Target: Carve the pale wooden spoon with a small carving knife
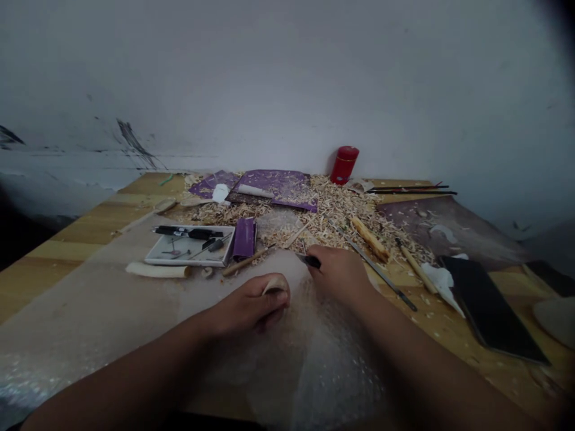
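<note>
My left hand (256, 305) is closed around a small pale wooden piece (275, 284) with a curved rim; the fingers hide most of it, so its full shape cannot be made out. In my right hand (339, 272) is a carving knife (309, 260), gripped by its dark handle, the short blade pointing to the left. The blade is apart from the wooden piece, a little above and to its right. Both hands are over a sheet of bubble wrap (332, 371).
Wood shavings (354, 209) heap across the back. On the left lie a white tray (155, 257) with tools and a pale wooden stick (157, 270). A red canister (345, 164) stands by the wall. To the right are a file (377, 269) and a dark flat slab (492, 308).
</note>
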`<state>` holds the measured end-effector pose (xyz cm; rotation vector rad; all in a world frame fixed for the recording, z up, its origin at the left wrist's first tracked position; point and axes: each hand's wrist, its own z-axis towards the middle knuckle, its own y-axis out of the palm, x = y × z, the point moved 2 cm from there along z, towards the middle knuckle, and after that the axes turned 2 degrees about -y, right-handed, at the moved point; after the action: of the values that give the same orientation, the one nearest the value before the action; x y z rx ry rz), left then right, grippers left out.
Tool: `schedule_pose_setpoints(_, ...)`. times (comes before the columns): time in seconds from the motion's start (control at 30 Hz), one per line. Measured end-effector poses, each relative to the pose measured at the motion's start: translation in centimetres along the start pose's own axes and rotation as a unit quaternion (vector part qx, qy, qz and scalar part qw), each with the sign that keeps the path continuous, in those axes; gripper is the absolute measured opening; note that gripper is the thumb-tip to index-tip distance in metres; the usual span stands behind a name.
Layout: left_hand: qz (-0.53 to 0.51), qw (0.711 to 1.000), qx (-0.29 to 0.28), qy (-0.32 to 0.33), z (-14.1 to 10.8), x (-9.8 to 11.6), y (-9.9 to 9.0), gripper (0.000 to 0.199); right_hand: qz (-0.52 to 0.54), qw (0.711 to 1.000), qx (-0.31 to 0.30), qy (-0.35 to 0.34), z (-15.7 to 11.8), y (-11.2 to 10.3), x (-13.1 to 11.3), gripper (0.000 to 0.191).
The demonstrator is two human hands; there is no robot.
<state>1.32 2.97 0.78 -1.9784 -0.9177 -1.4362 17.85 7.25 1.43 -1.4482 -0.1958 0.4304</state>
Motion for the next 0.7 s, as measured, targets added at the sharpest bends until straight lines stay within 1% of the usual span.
schedule_pose_setpoints(0.1, -0.005, 1.000, 0.010, 0.002, 0.2, -0.1, -0.4, 0.025, 0.052, 0.998, 0.032, -0.027, -0.2, -0.4, 0.0, 0.017)
schedule_pose_setpoints(0.2, -0.009, 1.000, 0.023, 0.001, 0.4, -0.2, -0.8, 0.024, 0.129, 0.987, 0.053, -0.075, -0.5, -0.8, -0.5, 0.022)
schedule_pose_setpoints(0.33, -0.012, 1.000, 0.026, -0.012, 0.7, -0.5, -0.7, 0.025, 0.216, 0.967, 0.038, -0.133, -1.0, -1.2, -1.3, 0.029)
schedule_pose_setpoints(0.43, -0.009, 0.999, 0.029, -0.023, 0.8, -0.6, -0.5, 0.027, 0.217, 0.961, 0.012, -0.169, -1.1, -1.1, -1.9, 0.033)
schedule_pose_setpoints(0.5, -0.006, 0.999, 0.030, -0.029, 0.8, -0.5, -0.2, 0.024, 0.190, 0.967, -0.012, -0.171, -1.0, -0.8, -2.2, 0.029)
schedule_pose_setpoints(0.6, -0.008, 0.999, 0.040, -0.029, 0.7, -0.2, 0.0, 0.011, 0.142, 0.979, -0.036, -0.140, -0.7, -0.4, -2.2, 0.021)
schedule_pose_setpoints(0.7, -0.005, 0.998, 0.065, -0.021, 0.6, 0.0, -0.1, 0.012, 0.116, 0.988, -0.028, -0.101, -0.5, -0.2, -1.9, 0.020)
